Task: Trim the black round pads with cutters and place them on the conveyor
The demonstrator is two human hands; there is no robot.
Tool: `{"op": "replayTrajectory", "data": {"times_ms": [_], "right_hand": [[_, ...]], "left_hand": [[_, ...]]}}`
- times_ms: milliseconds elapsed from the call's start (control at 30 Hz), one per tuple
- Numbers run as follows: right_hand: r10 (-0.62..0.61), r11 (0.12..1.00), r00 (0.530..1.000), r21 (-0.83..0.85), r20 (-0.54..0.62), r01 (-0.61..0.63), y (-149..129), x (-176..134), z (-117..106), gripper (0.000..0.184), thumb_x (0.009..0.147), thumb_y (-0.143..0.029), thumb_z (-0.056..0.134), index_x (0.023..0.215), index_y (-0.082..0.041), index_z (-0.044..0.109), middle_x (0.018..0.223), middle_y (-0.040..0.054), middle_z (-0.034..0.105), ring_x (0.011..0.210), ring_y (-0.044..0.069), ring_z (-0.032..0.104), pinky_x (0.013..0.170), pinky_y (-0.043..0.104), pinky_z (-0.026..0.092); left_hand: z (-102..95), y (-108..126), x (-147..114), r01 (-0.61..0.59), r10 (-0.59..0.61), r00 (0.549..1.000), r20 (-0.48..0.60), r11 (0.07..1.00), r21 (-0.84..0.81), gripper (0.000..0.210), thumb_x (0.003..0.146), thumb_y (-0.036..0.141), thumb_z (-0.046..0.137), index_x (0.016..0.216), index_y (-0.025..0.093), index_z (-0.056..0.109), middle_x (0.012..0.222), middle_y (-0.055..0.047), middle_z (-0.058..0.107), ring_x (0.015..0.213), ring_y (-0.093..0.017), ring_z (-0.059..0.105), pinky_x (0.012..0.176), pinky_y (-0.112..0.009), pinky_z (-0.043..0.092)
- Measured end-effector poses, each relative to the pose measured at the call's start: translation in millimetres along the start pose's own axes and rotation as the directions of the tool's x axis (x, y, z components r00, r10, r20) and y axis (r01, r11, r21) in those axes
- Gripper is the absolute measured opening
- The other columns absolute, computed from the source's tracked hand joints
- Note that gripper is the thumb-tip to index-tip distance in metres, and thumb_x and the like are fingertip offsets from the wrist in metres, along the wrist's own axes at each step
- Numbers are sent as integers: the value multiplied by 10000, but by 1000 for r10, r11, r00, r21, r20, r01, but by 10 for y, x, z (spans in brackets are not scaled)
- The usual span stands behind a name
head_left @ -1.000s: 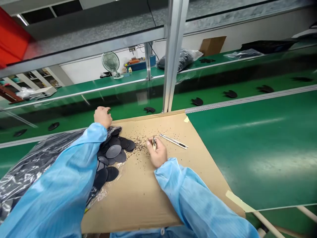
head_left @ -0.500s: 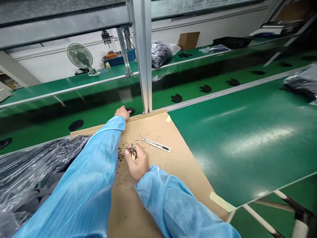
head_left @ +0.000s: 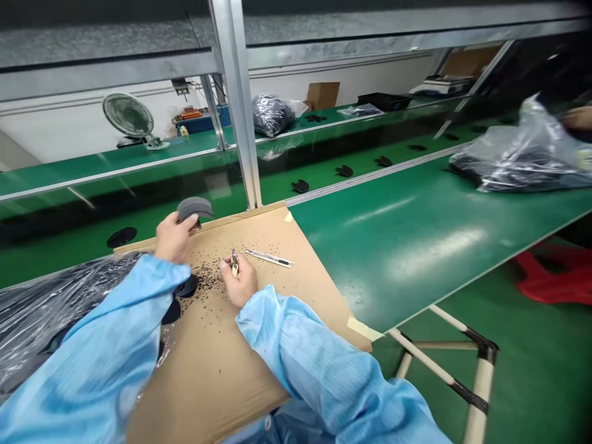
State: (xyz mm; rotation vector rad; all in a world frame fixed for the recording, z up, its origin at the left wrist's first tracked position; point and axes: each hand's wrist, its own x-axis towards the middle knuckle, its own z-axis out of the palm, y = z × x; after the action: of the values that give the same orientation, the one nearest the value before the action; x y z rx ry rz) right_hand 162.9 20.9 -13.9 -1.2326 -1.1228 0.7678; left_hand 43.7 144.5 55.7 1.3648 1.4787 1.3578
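My left hand (head_left: 173,239) is closed on a curved black piece (head_left: 194,207), raised just over the far edge of the cardboard sheet (head_left: 250,345). In my right hand (head_left: 241,285) are small nippers (head_left: 234,267) with pale yellow handles; the fingers are wrapped round them, and their tips point up. Tiny black scraps (head_left: 208,280) are scattered on the cardboard between my hands. Beyond my right hand lies a slim utility knife (head_left: 269,257). More black pieces (head_left: 187,287) lie beside my left sleeve, partly hidden by it.
Clear plastic sheeting (head_left: 55,283) covers dark pieces at the left. Behind the cardboard runs a green conveyor belt (head_left: 272,197) bearing spaced black pieces (head_left: 345,171). A metal post (head_left: 238,105) stands at its edge. At the far right, another person's hand (head_left: 578,118) is by a plastic bag (head_left: 518,154).
My left hand has come back from the belt with the curved black piece and lifted it. My right hand still holds the nippers. The view has turned right, showing more of the bag.
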Motion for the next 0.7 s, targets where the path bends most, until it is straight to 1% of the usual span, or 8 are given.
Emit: {"op": "replayTrajectory", "data": {"times_ms": [67,100,200,300,367,467,567,700], "right_hand": [[4,1000,1000,-3,4,-4,-1,-10,1,160,820,-356,539,848,-202,577,746,-10,608,683,141,561,670,252,448],[-2,1000,1000,-2,5,2,-3,-17,1,161,820,-356,538,849,-203,577,741,-13,607,674,139,559,665,249,449],[-54,998,998,-10,9,54,-6,-40,-7,163,832,-353,522,864,-203,577,758,-10,613,684,136,566,682,246,458],[-178,978,983,-105,40,181,-13,-73,-47,169,842,-349,511,883,-200,580,813,12,619,751,143,576,732,254,462],[-290,935,953,-189,89,302,-23,-101,-88,168,844,-341,509,878,-194,584,835,33,616,800,157,571,764,267,457],[-419,849,889,-267,186,456,-33,-115,-145,164,858,-301,492,904,-183,596,857,61,619,838,178,561,801,296,449],[-472,770,835,-328,282,547,-15,-78,-159,166,854,-255,492,944,-179,609,879,79,628,846,201,556,822,329,441],[-479,680,792,-411,379,607,16,-41,-125,174,825,-214,505,940,-166,626,852,87,621,820,221,545,792,344,436]], "left_hand": [[-230,64,-400,115,-83,989,120,947,-300,276,649,188,713,910,168,625,810,-14,643,697,-129,621,640,-238,536],[-333,70,-593,150,-101,983,151,918,-366,283,611,144,731,872,174,627,782,-6,643,678,-121,621,614,-214,539],[-548,-35,-1066,254,-188,964,188,859,-444,266,588,77,738,807,191,641,783,-7,666,733,-143,645,648,-224,579],[-588,-235,-1333,355,-314,934,171,757,-549,200,642,90,720,785,213,651,754,17,665,727,-140,649,664,-238,597],[-554,-336,-1416,414,-379,905,194,674,-612,147,693,121,704,808,200,658,711,13,648,670,-126,638,624,-231,590],[-512,-394,-1440,508,-421,855,302,569,-646,89,751,156,680,833,140,649,670,-17,617,595,-111,612,502,-188,529],[-520,-405,-1399,581,-426,809,406,473,-662,97,789,192,658,841,116,628,639,-16,583,536,-93,571,417,-160,450],[-549,-432,-1362,620,-429,775,465,371,-691,95,815,193,635,856,112,607,640,-11,561,522,-77,545,400,-146,410]]}}
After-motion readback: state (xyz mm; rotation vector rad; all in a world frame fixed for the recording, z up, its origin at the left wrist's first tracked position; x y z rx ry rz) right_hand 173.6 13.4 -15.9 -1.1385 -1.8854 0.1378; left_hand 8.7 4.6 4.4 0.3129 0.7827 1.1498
